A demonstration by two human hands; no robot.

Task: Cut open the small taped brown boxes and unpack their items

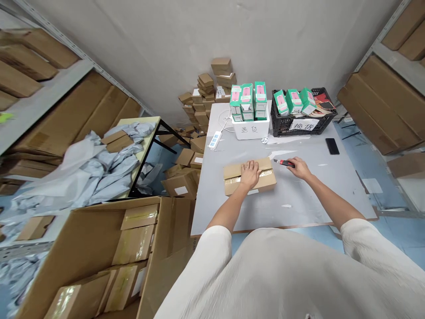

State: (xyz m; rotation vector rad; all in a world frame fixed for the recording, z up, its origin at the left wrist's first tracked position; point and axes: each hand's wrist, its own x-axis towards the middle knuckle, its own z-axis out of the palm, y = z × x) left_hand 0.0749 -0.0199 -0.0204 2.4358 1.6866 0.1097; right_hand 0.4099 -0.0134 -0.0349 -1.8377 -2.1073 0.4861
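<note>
On the grey table [308,199] lies a brown cardboard box [232,172], its top seam parted and shiny clear tape running along it. My left hand [250,173] rests on the top of this box with its fingers laid over the flap near the seam. To the right of the box, my right hand [300,168] grips a red and black utility knife [286,163]. The knife's blade points left towards the box's right end and looks apart from it.
Behind the box stand a white bin [251,130] and a black crate [282,126] with green-and-pink boxes. A phone [332,146] lies right, a power strip [215,140] left. A large carton [175,230] of taped boxes stands left of the table.
</note>
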